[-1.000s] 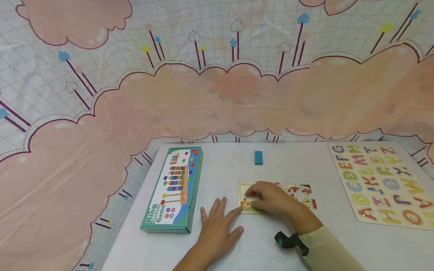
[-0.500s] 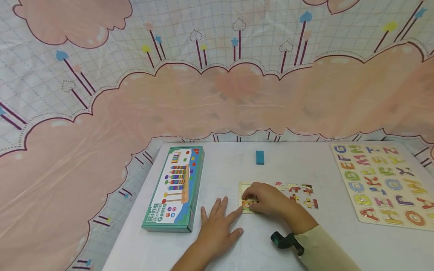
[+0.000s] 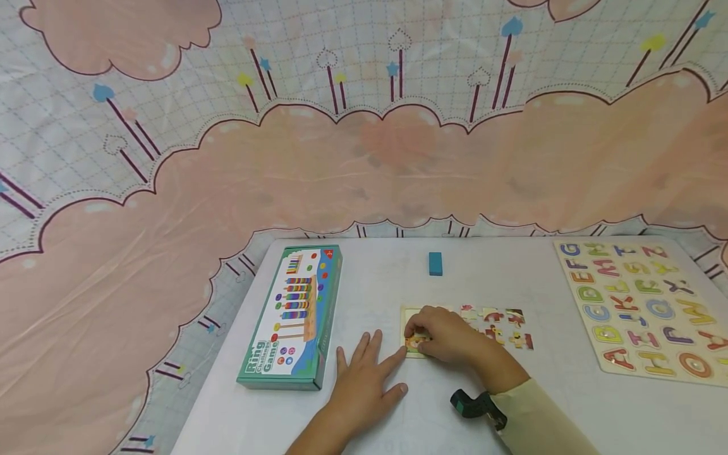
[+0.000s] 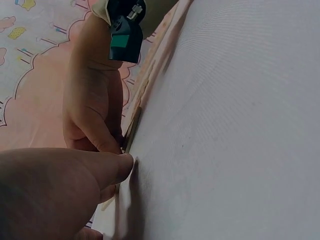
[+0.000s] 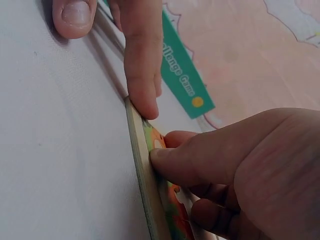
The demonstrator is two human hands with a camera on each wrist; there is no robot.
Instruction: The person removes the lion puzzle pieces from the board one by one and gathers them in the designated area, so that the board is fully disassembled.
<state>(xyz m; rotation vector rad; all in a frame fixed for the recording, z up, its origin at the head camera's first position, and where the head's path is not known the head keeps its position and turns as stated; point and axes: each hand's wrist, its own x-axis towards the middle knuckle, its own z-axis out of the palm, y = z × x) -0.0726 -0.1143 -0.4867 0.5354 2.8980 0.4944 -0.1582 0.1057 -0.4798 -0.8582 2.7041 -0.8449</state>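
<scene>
Lower centre of frame: right hand (image 3: 449,335) pinches a puzzle piece (image 3: 413,342) on the tray (image 3: 407,314); left hand (image 3: 363,393), fingers spread, touches the tray's corner (likely steadying it). Loose pieces (image 3: 521,341) lie rightward, presumably for reach.

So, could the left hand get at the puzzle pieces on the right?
Probably not straight across: the right hand and forearm lie between the left hand and those puzzle pieces. It would likely have to reach over or around.
</scene>
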